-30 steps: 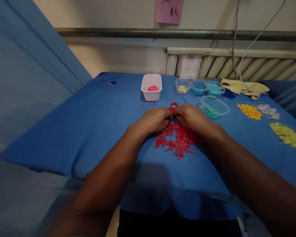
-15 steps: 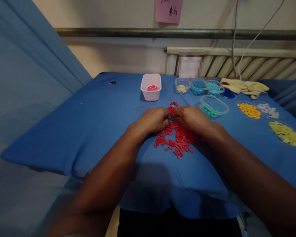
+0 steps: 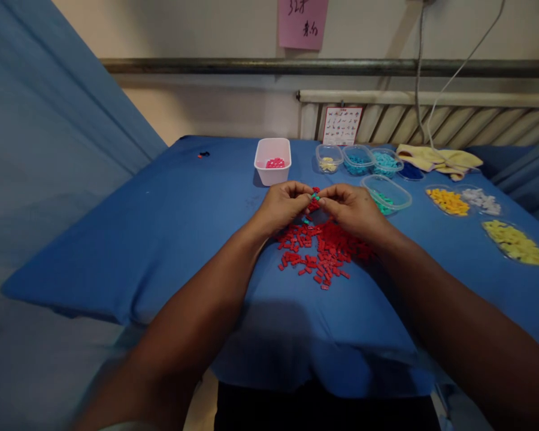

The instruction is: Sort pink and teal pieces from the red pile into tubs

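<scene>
My left hand (image 3: 284, 206) and my right hand (image 3: 354, 208) meet over the blue cloth, each closed in a pinch. Between the fingertips shows a small green plastic piece (image 3: 315, 196); the fingers partly cover it. Small red pieces (image 3: 314, 206) show just beside and behind the fingertips; whether they are joined to the green one I cannot tell. A second green piece (image 3: 305, 221) lies below my left fingertips. Nearer to me spreads a loose heap of red plastic pieces (image 3: 330, 251), partly under my right hand.
Behind my hands stands a white tub (image 3: 273, 175) with pink pieces inside. Clear containers (image 3: 358, 157) of cream, blue and turquoise pieces line the back right, beside a yellow cloth (image 3: 438, 159). A clear tub of green pieces (image 3: 383, 203) sits close to my right hand.
Both hands have lifted slightly from the red pieces, and their fingertips now pinch a green piece. Another green piece now shows below my left fingers. The view has shifted slightly.
</scene>
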Demonstrator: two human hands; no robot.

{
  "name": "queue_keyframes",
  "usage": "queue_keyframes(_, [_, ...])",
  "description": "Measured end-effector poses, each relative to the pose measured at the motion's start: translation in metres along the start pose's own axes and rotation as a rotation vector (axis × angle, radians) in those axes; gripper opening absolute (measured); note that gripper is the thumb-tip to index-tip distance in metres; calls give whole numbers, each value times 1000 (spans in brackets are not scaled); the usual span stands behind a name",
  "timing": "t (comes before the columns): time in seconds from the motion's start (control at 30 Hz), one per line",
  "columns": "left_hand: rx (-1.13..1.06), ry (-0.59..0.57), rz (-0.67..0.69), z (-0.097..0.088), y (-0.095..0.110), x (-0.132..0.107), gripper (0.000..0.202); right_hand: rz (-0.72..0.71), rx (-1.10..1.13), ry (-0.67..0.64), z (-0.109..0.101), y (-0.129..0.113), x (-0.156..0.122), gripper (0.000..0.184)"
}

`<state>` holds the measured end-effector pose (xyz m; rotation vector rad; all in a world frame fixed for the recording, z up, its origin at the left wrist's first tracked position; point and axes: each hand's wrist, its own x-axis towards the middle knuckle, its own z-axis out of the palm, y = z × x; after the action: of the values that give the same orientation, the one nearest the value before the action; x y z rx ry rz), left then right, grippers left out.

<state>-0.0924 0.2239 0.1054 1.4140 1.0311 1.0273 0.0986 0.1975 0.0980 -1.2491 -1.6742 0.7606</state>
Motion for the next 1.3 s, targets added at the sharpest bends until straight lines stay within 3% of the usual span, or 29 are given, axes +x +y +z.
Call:
queue_keyframes(0.13, [-14,40,-8,-1,2,2,11,-79,-179,-67,1,-3,-7,17])
queue_keyframes(0.27, [-22,152,-5,-7,3,7,13,-268,-472,-267,11,-10,-10,19])
queue_keyframes(0.37, [-39,185,-4,-9,2,10,14,-265,-644,-385,17,-16,-9,24])
queue_keyframes(0.47, [-41,159,12,-7,1,9,14,-222,-685,-418,19,-18,-8,25])
queue_keyframes(0.57, [-47,134,-10,-7,3,7,13,-211,-514,-298,18,-12,-8,21])
queue_keyframes(0.7, [-58,116,-26,-7,4,6,11,7,72,-93,18,0,-7,14])
queue_keyframes(0.87, [19,43,143,-1,-7,6,10,301,615,-27,21,3,-7,40])
queue_keyframes(1.0, [153,9,266,0,-12,3,13,369,790,20,21,3,-7,34])
queue_keyframes(1.3, [525,-57,593,-6,-17,1,20,449,947,52,17,11,-3,23])
